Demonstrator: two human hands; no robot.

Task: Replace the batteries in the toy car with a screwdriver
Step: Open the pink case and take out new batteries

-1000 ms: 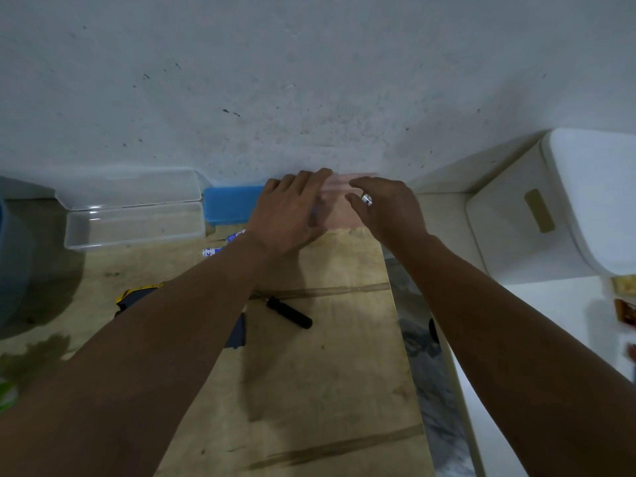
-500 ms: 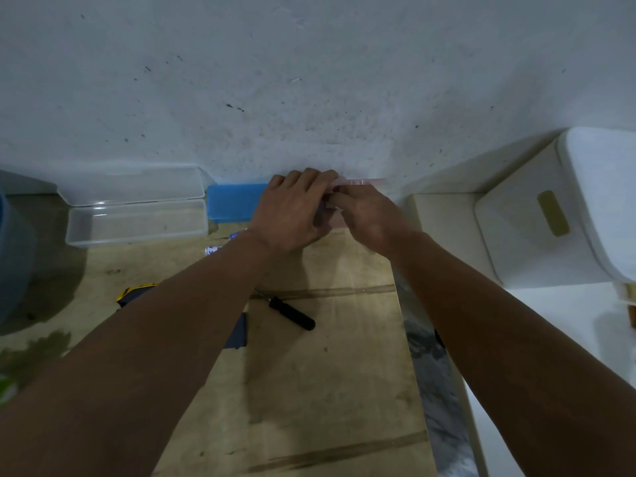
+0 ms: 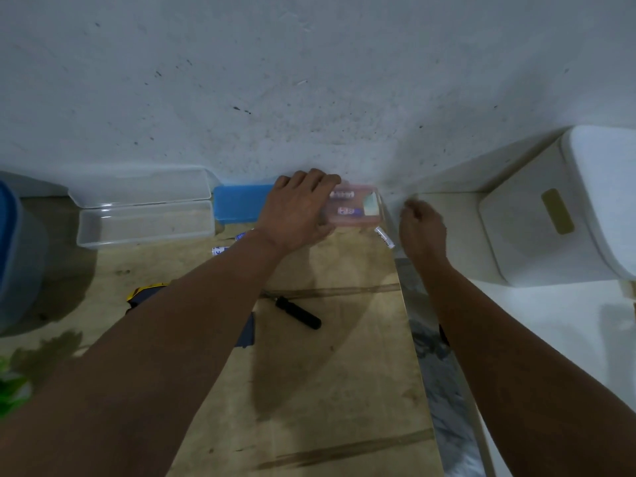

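Observation:
My left hand (image 3: 299, 210) grips the left side of a pink see-through box (image 3: 354, 210) against the wall; batteries show inside it. My right hand (image 3: 421, 223) hovers to the right of the box with fingers curled and blurred, so whether it holds anything is unclear. A loose battery (image 3: 384, 237) lies between the box and that hand. Two more batteries (image 3: 220, 250) lie by my left wrist. The black-handled screwdriver (image 3: 299, 313) rests on the wooden board (image 3: 344, 390). The yellow and dark toy car (image 3: 144, 294) is mostly hidden behind my left forearm.
A clear plastic tray (image 3: 144, 223) and its lid (image 3: 137, 187) sit at the back left beside a blue box (image 3: 237, 203). A blue tub (image 3: 13, 253) stands far left. A white stool (image 3: 550, 218) stands to the right. A dark flat piece (image 3: 246, 330) lies by my forearm.
My right hand has left the pink box and moved right, off the board's corner. The box top and its batteries now show. My left hand stays on the box.

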